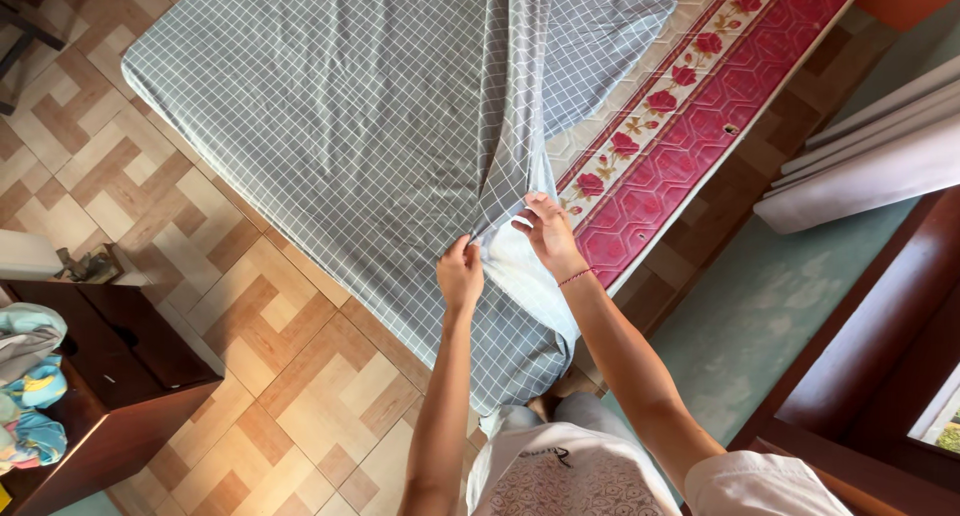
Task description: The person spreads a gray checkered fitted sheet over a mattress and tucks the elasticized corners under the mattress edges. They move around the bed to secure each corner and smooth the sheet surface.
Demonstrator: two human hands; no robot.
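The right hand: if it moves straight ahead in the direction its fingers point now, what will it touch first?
Probably the grey checked sheet. The right hand already pinches its raised fold, fingers pointing up-left across the bed, so more sheet lies ahead. Depth is unclear; the floral mattress lies to the side.

The sheet [340, 106] is grey with a white grid. Right of the sheet, the mattress [690, 106] shows a crimson hexagon-quilted edge and a cream band of red roses. Left of the sheet, the floor [120, 176] has tan-and-cream parquet-patterned tiles.
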